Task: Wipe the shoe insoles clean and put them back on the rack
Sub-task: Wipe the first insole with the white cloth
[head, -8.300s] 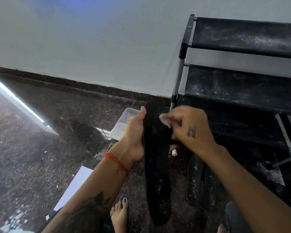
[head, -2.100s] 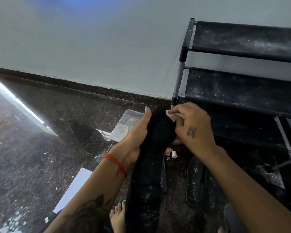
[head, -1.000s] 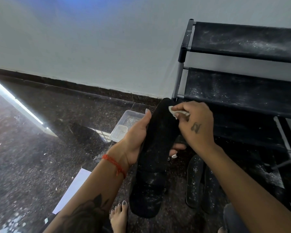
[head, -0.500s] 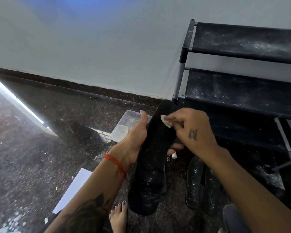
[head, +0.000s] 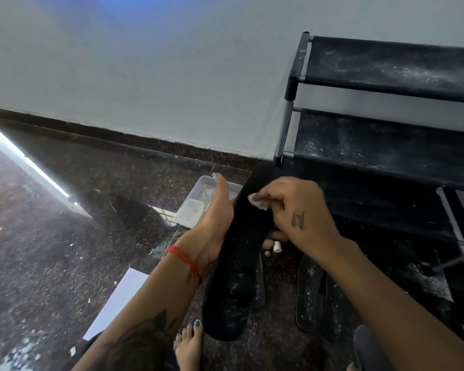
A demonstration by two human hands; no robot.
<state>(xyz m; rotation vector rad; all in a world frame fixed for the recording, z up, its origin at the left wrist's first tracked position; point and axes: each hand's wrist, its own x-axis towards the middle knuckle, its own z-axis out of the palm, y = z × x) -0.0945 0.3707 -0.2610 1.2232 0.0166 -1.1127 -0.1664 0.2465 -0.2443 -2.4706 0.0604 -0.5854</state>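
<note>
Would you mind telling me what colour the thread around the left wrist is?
Red; the thread shows clearly in the head view, the only one.

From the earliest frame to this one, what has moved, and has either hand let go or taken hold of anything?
The right hand has rubbed its white wipe up to the insole's top end and partway back down. The insole's lower end has swung about a little. Nothing was let go or newly gripped: the left hand keeps holding the insole. The two insoles on the floor, the plastic tub and the rack stayed put.
</note>
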